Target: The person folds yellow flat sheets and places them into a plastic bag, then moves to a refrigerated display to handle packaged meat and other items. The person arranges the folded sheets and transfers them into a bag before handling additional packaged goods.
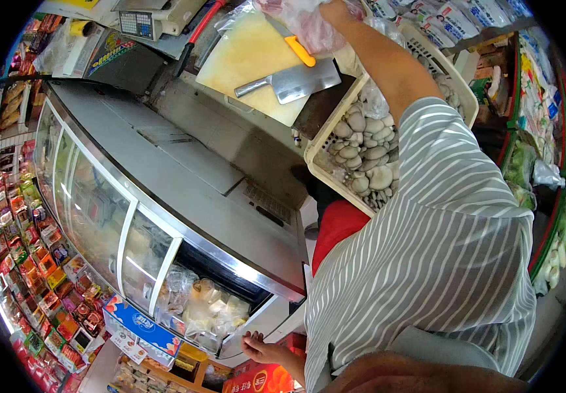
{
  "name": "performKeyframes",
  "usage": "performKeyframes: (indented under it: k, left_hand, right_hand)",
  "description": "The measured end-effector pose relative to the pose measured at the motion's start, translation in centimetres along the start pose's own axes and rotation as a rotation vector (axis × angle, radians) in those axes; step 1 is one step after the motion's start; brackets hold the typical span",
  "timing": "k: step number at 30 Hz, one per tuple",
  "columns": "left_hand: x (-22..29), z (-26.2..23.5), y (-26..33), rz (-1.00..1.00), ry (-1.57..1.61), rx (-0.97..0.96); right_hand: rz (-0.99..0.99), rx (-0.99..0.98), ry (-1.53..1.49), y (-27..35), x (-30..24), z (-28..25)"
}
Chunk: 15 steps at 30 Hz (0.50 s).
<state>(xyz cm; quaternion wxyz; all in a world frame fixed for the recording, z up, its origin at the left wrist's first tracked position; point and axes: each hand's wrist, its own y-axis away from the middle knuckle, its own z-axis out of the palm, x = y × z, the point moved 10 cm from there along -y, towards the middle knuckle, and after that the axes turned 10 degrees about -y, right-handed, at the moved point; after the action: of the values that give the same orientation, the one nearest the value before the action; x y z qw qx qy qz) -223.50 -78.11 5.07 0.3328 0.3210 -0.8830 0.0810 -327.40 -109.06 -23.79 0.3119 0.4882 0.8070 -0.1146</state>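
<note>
Striped grey sleeve [440, 262] fills the lower right, closest to the lens, and from it the person's right arm stretches far up to the top of the view. Up there the right hand [336, 12] is clenched on a clear plastic bag [309, 26] with something pinkish inside, the bag gathered in the grip and hanging over the far end of the pale cutting board [250, 59]. On that board lies a cleaver [296, 82], flat on its side with the blade toward the basket, and a yellow-handled knife [296, 46] rests beside the bag, both parked within easy reach of the chopping spot. Just right of the board sits a cream plastic basket [322, 141] heaped with grey oyster mushrooms [368, 150]; the arm passes right over it. Down at the bottom edge, the left hand [260, 347] sits low by the freezer's front corner, fingers loosely curled and grasping nothing that shows, perhaps steadying the lean. The glass-topped chest freezer [165, 196] runs across the middle, packed bags visible under its sliding lids. A weighing scale [145, 19] stands at the top left, and racks of colourful snack packets [27, 262] line the left rim.
</note>
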Motion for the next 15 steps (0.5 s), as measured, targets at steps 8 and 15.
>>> performKeyframes:
  k: [8, 15]
  left_hand:
    - [3.2, 5.2, -1.9, -0.035, 0.187, -0.094]
    - [6.6, 10.3, -2.7, -0.012, 0.447, -0.257]
  right_hand:
    - [0.276, 0.303, -1.312, 4.7, -0.4, -5.7]
    - [0.144, -0.204, -1.761, 18.6, -17.0, -13.3]
